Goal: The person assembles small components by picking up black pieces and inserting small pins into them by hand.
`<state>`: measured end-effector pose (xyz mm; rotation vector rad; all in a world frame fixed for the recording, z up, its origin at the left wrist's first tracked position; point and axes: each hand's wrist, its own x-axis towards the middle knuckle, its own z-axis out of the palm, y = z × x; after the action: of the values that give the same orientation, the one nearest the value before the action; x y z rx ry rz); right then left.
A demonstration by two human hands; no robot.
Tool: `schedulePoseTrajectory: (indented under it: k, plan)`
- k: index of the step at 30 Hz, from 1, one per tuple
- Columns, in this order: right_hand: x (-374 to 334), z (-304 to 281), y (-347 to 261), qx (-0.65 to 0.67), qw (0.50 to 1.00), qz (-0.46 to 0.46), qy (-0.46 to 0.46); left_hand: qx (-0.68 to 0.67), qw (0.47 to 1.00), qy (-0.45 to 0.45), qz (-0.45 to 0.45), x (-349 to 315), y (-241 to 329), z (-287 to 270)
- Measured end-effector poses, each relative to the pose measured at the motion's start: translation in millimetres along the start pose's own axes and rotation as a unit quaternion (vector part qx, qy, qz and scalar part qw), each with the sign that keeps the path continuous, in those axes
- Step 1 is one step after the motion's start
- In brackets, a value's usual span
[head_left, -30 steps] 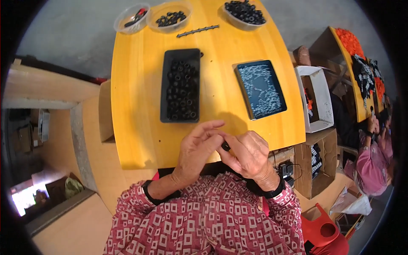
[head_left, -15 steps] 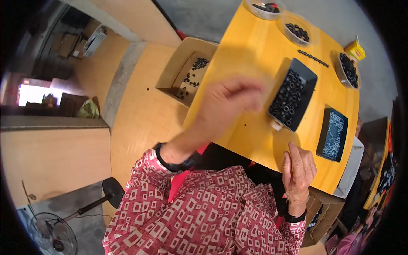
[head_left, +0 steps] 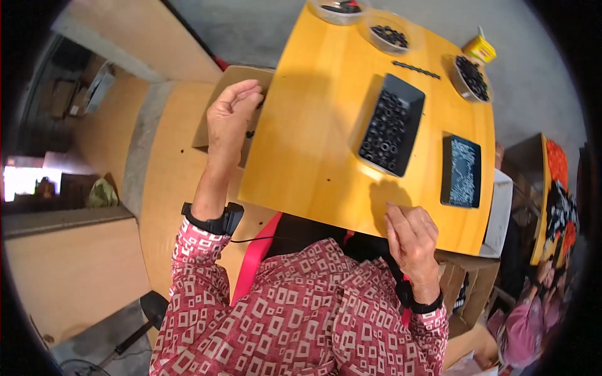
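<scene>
My left hand [head_left: 229, 119] hangs over the cardboard box [head_left: 221, 94] beside the table's left edge. Its fingers are bent together toward the thumb, and whatever may be between them is hidden. Near the table's front edge, my right hand [head_left: 412, 238] has its fingers curled and drawn together; I cannot make out anything in its grip. Beyond that hand lies a dark rectangular tray [head_left: 409, 100] holding many small black rings [head_left: 385, 135]. To its right, a smaller dark tray [head_left: 447, 169] contains many small pale, silvery pieces [head_left: 464, 169].
Clear round tubs with black parts stand at the back [head_left: 389, 39] and back right [head_left: 471, 78]; another tub [head_left: 338, 9] is at the far edge. A dark knobbly rod [head_left: 416, 69] lies near a yellow box [head_left: 479, 49]. One black speck [head_left: 328, 180] rests on the yellow table [head_left: 301, 138].
My left hand has swung left from above the table to over the cardboard box. My right hand stays near the front edge, its fingers more curled. The whole view has shifted.
</scene>
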<state>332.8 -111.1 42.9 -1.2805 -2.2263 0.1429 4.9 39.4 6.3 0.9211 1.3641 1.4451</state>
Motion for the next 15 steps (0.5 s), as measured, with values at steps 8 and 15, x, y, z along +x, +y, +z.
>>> schedulePoseTrajectory:
  k: [8,15]
  plan:
    - [-10.3,5.1,-5.0,0.018,1.000,0.006,-0.010,0.317,0.808,-0.347,0.356,-48.2,25.2,124.7]
    - [-34.4,8.2,4.1,0.036,0.999,0.018,0.002,0.478,0.588,-0.382,0.530,-31.6,4.8,162.5]
